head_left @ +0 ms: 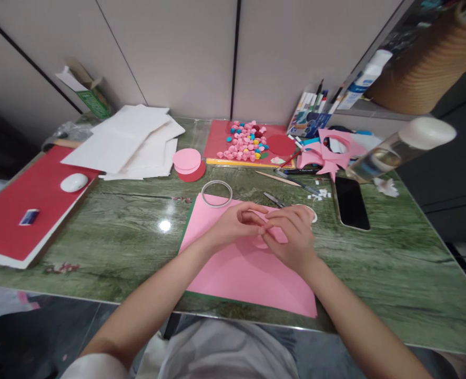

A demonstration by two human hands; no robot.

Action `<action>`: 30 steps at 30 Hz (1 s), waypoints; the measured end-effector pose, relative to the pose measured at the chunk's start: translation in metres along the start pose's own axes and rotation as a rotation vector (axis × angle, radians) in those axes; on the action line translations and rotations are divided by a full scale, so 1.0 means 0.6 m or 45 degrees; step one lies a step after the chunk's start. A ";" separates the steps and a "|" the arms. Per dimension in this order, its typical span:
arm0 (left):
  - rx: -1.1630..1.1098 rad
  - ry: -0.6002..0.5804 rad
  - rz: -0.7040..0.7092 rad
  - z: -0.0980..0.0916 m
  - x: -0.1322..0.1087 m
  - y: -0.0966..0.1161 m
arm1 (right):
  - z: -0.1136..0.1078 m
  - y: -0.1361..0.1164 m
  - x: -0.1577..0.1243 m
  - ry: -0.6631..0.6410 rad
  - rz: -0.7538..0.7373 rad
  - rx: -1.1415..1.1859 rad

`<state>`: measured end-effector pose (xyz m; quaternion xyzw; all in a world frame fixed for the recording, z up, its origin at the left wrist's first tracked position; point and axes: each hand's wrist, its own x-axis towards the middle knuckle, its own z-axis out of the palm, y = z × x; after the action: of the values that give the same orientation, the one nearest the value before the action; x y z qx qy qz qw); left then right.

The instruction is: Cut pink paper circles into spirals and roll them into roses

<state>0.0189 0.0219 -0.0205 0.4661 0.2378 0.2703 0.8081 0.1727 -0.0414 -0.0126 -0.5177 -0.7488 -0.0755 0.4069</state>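
A person sits at a green marbled worktop (118,237) with both bare forearms reaching forward over a large pink sheet (249,284) that lies flat in front of them. The left hand (235,223) and right hand (292,237) meet above the far half of the pink sheet. The fingers of both hands are curled closed, with their tips pressed together. A small pink paper piece (261,243) shows just beneath the fingertips, touching or nearly touching them. Whether the fingers actually clamp it cannot be told, since the hands hide the contact. A ring of clear tape (216,193) rests on the sheet's far left corner. Metal tweezers (273,199) lie just beyond the sheet's far edge. A dark phone (351,202) lies to the right of the sheet, apart from it. Further back than the sheet is a stack of pink and red paper discs (186,159). Behind these is a red board (217,139) covered with small coloured paper balls (245,142). Well to the left of the sheet are loose white sheets (132,142) and a white mouse (74,182).
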 end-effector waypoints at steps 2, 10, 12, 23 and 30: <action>-0.009 0.013 0.006 0.001 0.000 -0.002 | 0.001 0.001 -0.001 0.000 -0.002 0.001; 0.018 0.051 0.068 0.007 0.002 -0.009 | 0.001 0.001 -0.001 -0.011 -0.023 -0.024; 0.043 0.049 0.066 0.007 0.001 -0.007 | 0.002 0.000 -0.001 -0.006 -0.034 -0.029; 0.236 -0.010 0.121 -0.004 -0.002 0.005 | 0.000 0.001 0.001 0.037 -0.037 -0.039; 0.070 0.037 0.098 0.007 -0.001 -0.004 | 0.001 -0.001 0.000 0.007 -0.016 -0.047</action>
<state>0.0218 0.0181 -0.0208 0.4930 0.2389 0.3012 0.7805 0.1717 -0.0413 -0.0126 -0.5202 -0.7494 -0.0931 0.3989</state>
